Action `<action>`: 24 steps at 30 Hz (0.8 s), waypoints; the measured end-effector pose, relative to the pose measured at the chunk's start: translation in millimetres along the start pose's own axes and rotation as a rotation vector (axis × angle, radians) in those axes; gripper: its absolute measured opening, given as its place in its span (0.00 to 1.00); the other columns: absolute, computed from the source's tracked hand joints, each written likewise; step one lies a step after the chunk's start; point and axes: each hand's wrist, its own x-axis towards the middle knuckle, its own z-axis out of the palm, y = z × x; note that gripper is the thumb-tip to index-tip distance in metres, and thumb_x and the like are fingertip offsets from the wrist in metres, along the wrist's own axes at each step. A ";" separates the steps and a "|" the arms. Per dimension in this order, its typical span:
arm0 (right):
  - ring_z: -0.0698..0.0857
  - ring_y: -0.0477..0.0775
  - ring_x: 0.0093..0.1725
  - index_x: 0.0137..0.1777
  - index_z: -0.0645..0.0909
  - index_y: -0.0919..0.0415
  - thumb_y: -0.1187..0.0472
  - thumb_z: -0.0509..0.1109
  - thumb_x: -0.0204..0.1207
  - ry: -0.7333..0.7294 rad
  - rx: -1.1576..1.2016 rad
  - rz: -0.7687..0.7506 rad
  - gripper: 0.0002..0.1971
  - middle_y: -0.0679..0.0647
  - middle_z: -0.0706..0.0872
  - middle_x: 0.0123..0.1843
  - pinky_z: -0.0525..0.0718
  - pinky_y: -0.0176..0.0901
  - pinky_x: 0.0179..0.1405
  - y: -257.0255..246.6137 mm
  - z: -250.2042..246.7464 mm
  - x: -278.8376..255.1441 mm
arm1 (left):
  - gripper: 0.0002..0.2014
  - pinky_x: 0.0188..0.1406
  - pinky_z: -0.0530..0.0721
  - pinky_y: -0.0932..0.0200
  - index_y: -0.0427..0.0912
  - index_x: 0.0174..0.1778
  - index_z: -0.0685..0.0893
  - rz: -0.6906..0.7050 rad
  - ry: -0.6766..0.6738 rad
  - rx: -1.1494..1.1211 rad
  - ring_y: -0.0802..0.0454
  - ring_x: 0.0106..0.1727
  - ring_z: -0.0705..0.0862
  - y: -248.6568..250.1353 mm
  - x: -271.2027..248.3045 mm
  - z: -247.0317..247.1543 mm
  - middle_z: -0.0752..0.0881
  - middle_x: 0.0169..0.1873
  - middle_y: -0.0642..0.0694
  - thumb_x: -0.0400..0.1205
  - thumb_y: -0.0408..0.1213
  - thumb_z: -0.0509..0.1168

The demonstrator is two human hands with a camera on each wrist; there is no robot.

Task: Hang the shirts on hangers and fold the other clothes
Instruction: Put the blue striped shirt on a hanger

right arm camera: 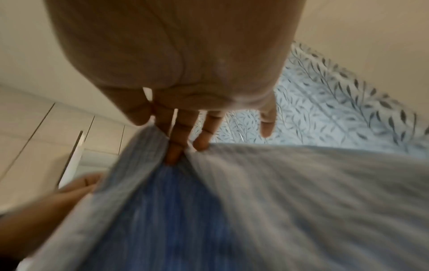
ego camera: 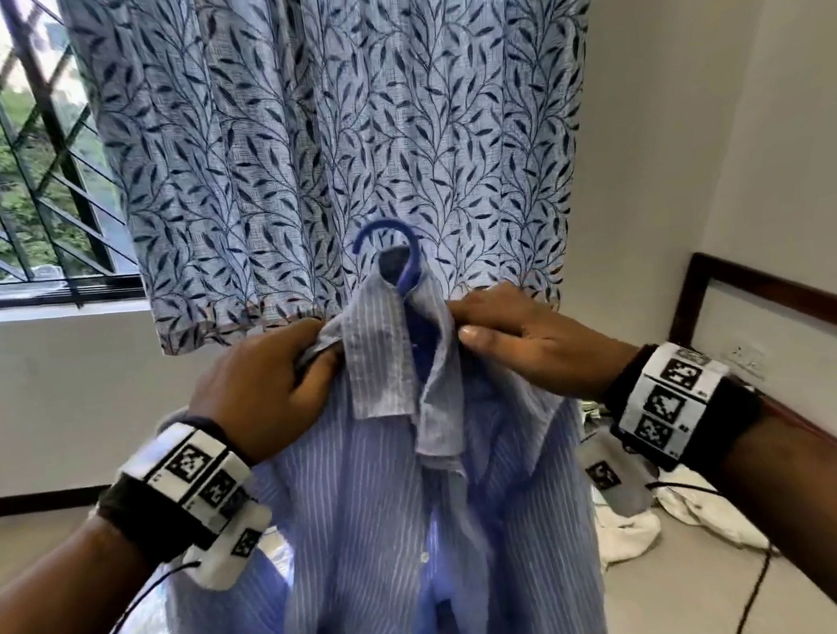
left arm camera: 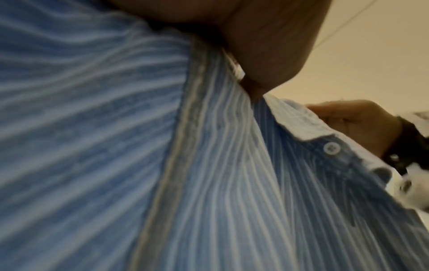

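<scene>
We pinch the striped shirt (ego camera: 374, 502) with left hand (ego camera: 263, 384) and right hand (ego camera: 527, 341) closed on its collar, seating it on the blue hanger (ego camera: 403, 261).

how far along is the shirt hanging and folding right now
Done: the hanger is already inside the striped shirt, its hook poking out above the collar. In hand: the left hand grips the collar's left side and the right hand pinches the right side, apparently settling it. Left: the front is unbuttoned, the shirt isn't hung on anything yet, and white clothes lie unfolded on the floor.
</scene>
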 end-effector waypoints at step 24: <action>0.92 0.49 0.56 0.75 0.81 0.50 0.53 0.62 0.89 0.240 -0.129 -0.061 0.18 0.50 0.92 0.61 0.87 0.53 0.53 42.0 -7.2 -40.4 | 0.20 0.31 0.85 0.44 0.49 0.59 0.81 0.080 0.091 0.167 0.31 0.38 0.90 -56.4 -13.3 -10.3 0.91 0.43 0.38 0.86 0.59 0.53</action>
